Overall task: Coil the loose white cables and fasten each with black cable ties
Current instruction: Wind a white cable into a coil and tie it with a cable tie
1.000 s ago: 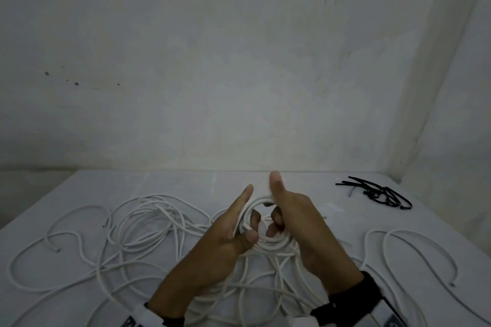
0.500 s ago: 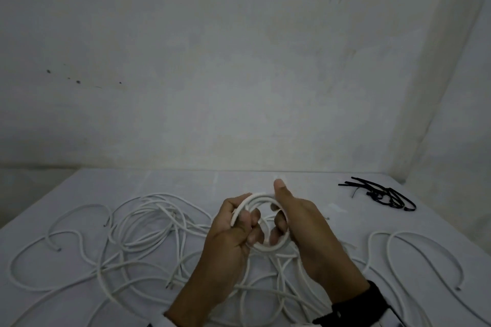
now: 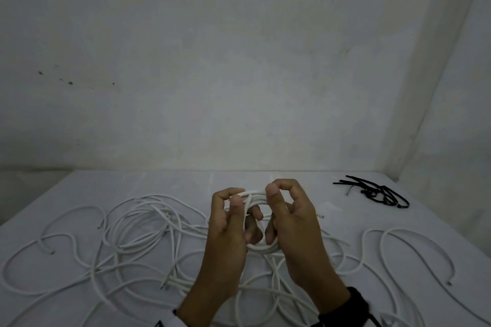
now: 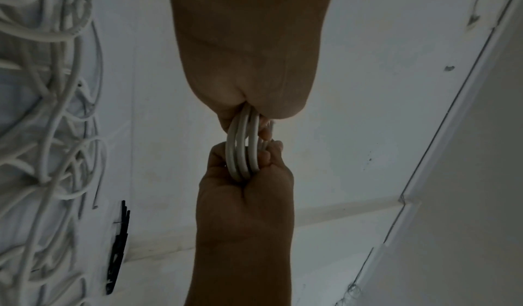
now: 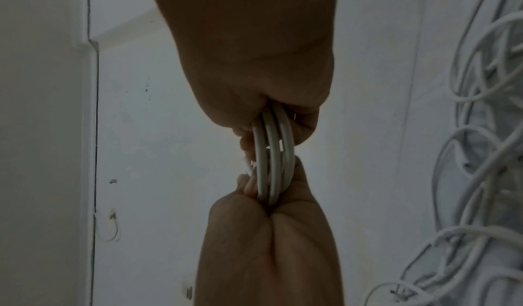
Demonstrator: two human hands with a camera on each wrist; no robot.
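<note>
Low in the middle of the head view, the left hand [image 3: 229,223] and right hand [image 3: 289,220] each curl round opposite sides of a small white coil [image 3: 255,195], pinching its turns flat together, likely so the loops cannot spring apart before a tie goes on. Loose white cables [image 3: 132,225] sprawl across the table [image 3: 172,180] around and beneath the hands. The black cable ties [image 3: 377,191] lie untouched at the right of the frame, well apart from the hands.
</note>
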